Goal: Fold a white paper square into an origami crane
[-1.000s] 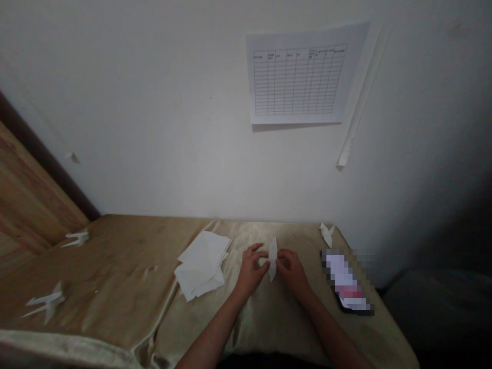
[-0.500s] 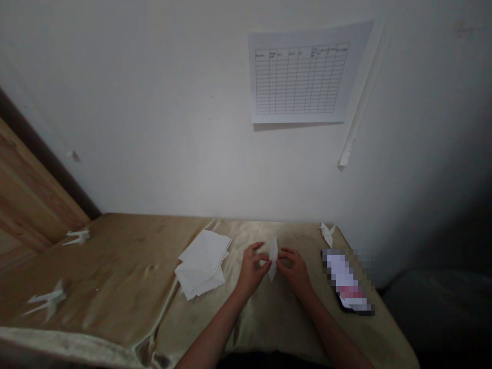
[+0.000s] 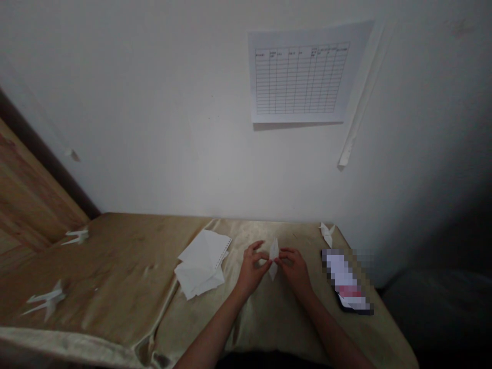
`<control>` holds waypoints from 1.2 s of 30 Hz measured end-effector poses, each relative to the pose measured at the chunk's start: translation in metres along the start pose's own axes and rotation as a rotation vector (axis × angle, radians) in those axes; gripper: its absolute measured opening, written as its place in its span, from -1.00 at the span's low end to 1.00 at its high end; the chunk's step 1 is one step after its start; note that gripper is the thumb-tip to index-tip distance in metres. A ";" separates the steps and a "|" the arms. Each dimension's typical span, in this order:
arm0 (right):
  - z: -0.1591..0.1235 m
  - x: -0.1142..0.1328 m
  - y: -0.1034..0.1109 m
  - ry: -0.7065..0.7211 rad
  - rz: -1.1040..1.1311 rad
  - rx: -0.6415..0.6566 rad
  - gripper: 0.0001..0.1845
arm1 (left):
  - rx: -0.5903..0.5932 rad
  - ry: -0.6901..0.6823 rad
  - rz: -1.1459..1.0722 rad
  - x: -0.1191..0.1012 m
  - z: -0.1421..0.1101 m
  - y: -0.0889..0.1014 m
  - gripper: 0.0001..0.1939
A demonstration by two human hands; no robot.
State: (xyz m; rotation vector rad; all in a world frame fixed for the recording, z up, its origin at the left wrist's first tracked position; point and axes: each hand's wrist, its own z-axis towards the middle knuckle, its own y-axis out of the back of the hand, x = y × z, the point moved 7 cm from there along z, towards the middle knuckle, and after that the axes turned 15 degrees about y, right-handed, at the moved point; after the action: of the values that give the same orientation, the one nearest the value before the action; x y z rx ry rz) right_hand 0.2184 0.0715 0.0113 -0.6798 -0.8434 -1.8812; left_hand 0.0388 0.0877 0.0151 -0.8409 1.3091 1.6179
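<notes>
As hands (image 3: 251,269) (image 3: 294,269) pinch paper (image 3: 273,251) (folded) — three cranes (image 3: 326,234) (image 3: 77,236) (image 3: 48,300) lie.

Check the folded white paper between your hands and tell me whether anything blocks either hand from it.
Nothing visible blocks either hand: the left hand and the right hand both reach the folded white paper directly from either side, with their fingertips at its edges.
</notes>
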 end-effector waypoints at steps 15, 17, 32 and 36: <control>0.002 -0.003 -0.005 -0.037 0.073 0.043 -0.76 | 0.019 0.091 -0.113 0.014 0.005 0.003 -0.95; 0.001 -0.001 -0.006 -0.035 0.076 0.049 -0.76 | 0.026 0.103 -0.121 0.014 0.005 0.003 -0.95; 0.003 -0.003 0.000 0.000 0.042 0.053 -0.65 | -0.011 0.092 -0.105 0.016 0.005 0.004 -0.92; 0.001 -0.006 -0.004 0.017 0.011 0.090 -0.68 | -0.033 0.047 -0.095 0.016 0.005 0.004 -0.93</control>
State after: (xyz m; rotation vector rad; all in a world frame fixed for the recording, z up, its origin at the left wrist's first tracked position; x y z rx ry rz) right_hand 0.2171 0.0767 0.0068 -0.6110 -0.9058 -1.8247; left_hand 0.0288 0.0960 0.0036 -0.9527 1.2583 1.5571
